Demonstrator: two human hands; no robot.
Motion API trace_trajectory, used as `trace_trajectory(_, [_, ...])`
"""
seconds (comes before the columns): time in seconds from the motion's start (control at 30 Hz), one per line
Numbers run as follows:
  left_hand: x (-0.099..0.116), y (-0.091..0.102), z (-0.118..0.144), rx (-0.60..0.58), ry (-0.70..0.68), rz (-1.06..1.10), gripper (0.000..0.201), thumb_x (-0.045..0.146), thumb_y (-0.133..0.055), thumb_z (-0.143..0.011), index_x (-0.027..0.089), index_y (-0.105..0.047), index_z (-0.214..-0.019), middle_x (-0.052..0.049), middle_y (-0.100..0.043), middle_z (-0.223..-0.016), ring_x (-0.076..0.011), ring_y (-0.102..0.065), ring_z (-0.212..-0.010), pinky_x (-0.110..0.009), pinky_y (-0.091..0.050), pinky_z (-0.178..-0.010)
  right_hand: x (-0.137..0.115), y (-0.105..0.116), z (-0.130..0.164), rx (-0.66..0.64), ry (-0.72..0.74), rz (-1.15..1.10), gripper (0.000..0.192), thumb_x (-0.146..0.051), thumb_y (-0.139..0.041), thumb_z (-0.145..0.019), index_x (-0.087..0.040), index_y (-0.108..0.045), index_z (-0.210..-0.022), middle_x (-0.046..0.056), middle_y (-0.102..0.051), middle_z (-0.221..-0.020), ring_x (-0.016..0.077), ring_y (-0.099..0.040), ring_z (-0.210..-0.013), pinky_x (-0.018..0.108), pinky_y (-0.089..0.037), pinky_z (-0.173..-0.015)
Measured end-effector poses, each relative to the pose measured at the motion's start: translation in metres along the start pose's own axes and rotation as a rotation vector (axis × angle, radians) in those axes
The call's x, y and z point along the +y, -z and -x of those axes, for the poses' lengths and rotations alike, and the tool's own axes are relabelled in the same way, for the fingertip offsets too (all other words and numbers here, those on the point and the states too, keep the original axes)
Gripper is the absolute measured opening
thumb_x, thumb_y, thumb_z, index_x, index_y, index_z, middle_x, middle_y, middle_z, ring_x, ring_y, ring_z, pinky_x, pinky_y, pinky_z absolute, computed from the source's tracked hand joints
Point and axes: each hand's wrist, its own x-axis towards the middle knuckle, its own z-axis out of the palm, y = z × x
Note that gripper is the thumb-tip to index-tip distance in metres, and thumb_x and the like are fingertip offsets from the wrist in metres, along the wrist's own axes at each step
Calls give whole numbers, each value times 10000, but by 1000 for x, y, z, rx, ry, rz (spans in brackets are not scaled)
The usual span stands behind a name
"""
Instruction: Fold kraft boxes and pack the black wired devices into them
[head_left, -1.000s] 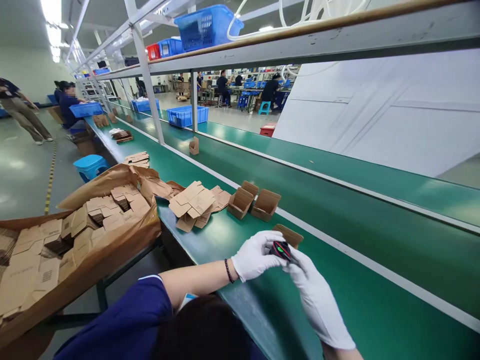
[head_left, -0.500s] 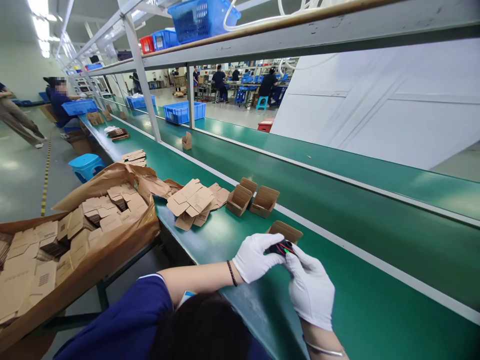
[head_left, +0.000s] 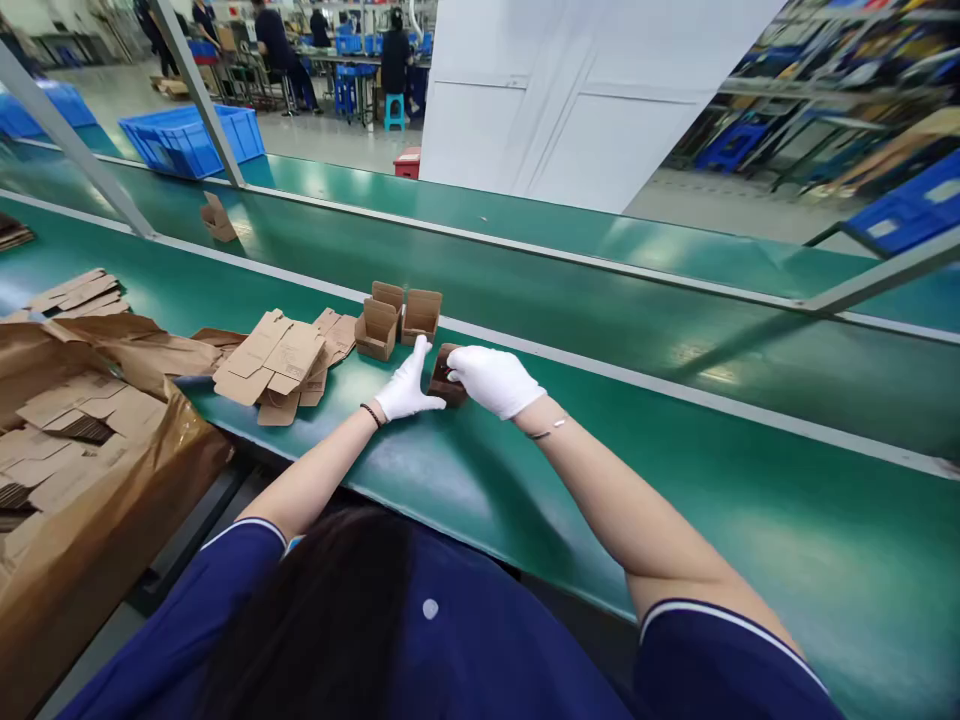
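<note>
A small open cardboard box (head_left: 441, 376) stands on the green bench, partly covered by my gloved hands. My left hand (head_left: 407, 386) is beside the box's left side, its thumb and fingers spread apart. From the right, my right hand (head_left: 496, 380) reaches to the box's opening with its fingers bent together; whatever they hold is hidden. Just behind are several open cardboard boxes (head_left: 377, 328). To their left lie flattened cartons (head_left: 274, 360) in a loose pile.
At the left, a large paper-lined container (head_left: 180, 450) holds stacked flat cartons. A blue crate (head_left: 191, 140) and one small carton (head_left: 218, 218) sit farther back on the line. Metal posts (head_left: 196, 90) rise from the bench. People work at far tables.
My hands have separated and moved to the open box. The small black item with red and green parts, held between them before, no longer shows. The view has swung right.
</note>
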Motion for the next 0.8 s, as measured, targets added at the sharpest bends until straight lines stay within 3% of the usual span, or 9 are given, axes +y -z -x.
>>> trace_trajectory(0.1, [0,-7,-9,-43,39,1,1010,278,-792,-731,190,-235,-1569,-166,-453,-1538,-346,-444,-1419,-497,-387,-1170,-15,1,-19,-190,37,114,249,-189,-539,-912,-108,-716,-1068,197,-731,-1033,318,-705,-1004,374,-528,-813])
trace_trajectory(0.17, [4,-11,-10,-4,60,-56,885,244,-776,-739,159,-357,-1514,-172,-472,-1519,-345,-460,-1402,-485,-380,-1176,-19,-5,-29,-246,67,111,244,-152,-566,-878,-99,-730,-1051,198,-734,-1045,313,-705,-1018,356,-519,-831])
trace_trajectory(0.3, [12,-13,-3,47,95,-163,905,273,-834,-685,127,-412,-1472,-182,-529,-1461,-334,-519,-1345,-445,-424,-1146,-11,-21,-42,-286,156,99,196,-136,-579,-852,-125,-773,-882,151,-765,-934,259,-741,-899,288,-515,-767])
trace_trajectory(0.47, [12,-10,-6,38,81,-174,838,344,-821,-699,195,-438,-1429,-139,-603,-1364,-333,-587,-1253,-486,-498,-1050,5,-39,-53,-298,172,96,192,-177,-587,-849,-151,-777,-841,156,-765,-877,304,-749,-841,337,-519,-692])
trace_trajectory(0.53, [13,-10,-7,49,81,-167,752,330,-788,-721,205,-470,-1390,-136,-618,-1334,-336,-607,-1220,-492,-518,-1015,6,-46,-45,-275,182,72,236,-180,-538,-871,-157,-772,-885,165,-759,-905,311,-743,-835,369,-526,-702])
trace_trajectory(0.67, [19,-11,-7,39,97,-190,665,326,-714,-771,196,-478,-1379,-147,-634,-1295,-341,-632,-1174,-497,-541,-971,10,-68,-21,-86,232,-112,267,-215,-531,-838,-204,-744,-999,136,-744,-1049,264,-723,-871,353,-544,-744])
trace_trajectory(0.8, [35,10,2,116,56,-285,779,414,-768,-747,168,-459,-1418,-178,-617,-1320,-369,-615,-1187,-514,-536,-978,49,-91,-28,89,36,-295,209,-303,-551,-786,-253,-737,-867,99,-754,-924,252,-705,-761,357,-546,-678])
